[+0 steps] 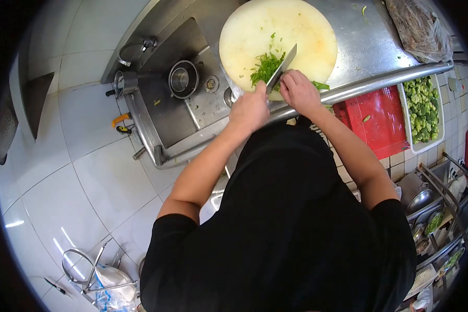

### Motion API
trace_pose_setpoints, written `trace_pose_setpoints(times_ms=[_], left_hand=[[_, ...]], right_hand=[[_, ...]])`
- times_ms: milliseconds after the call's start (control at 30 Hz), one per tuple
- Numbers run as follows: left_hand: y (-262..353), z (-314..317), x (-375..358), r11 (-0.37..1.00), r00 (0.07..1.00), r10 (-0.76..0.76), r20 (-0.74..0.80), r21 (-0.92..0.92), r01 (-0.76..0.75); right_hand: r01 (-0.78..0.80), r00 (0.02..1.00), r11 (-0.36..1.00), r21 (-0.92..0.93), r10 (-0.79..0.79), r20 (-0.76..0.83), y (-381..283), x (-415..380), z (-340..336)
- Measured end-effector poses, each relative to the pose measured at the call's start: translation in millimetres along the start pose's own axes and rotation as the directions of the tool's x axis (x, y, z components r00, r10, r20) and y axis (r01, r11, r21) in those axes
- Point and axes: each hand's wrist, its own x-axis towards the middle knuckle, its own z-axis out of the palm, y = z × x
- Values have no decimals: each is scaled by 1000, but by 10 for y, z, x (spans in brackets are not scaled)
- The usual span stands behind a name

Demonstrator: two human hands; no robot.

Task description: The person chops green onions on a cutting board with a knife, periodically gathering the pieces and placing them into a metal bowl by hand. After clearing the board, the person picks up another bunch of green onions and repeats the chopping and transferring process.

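Note:
My left hand (pixel 249 110) is closed round the handle of a kitchen knife (pixel 283 67), whose blade points up and to the right over the round white cutting board (pixel 307 36). My right hand (pixel 300 92) has its fingers curled close beside the blade, pressing on a green vegetable. A piece of that green vegetable (pixel 321 86) sticks out to the right of the hand; the rest is hidden under it. On the blade's left side lies a heap of thin-cut green shreds (pixel 267 68), with a few bits scattered farther up the board.
Left of the board is a steel sink (pixel 164 117) holding a round metal pot (pixel 183 79), with a tap (pixel 135 48) behind. A plastic bag (pixel 421 31) lies on the counter at right. Below stand a red crate (pixel 377 122) and a white tub (pixel 441 125) of cut green vegetables.

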Motion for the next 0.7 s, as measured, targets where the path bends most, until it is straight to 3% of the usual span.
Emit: trace_pose_setpoints(times_ms=[100, 233, 333, 400, 533, 633, 700], left_hand=[[44, -180, -288, 999, 999, -43, 20, -14, 43], [8, 62, -90, 996, 997, -72, -8, -49, 71], [24, -79, -121, 999, 998, 46, -38, 17, -45], [42, -118, -348, 998, 997, -63, 43, 4, 63], [53, 13, -145, 1000, 1000, -21, -14, -1, 21], [76, -219, -326, 999, 997, -46, 54, 28, 45], [-35, 93, -209, 998, 997, -66, 26, -13, 67]], right_hand=[[-7, 1000, 1000, -10, 6, -20, -9, -41, 38], [11, 998, 1000, -19, -13, -64, 11, -75, 74], [11, 998, 999, -32, -13, -57, 15, -90, 54], [5, 998, 1000, -21, -6, -67, 4, -99, 53], [7, 997, 1000, -18, -8, -77, 10, -100, 58], [10, 998, 1000, 8, -10, -57, 22, -115, 53], [-4, 998, 1000, 18, 5, -56, 17, -139, 79]])
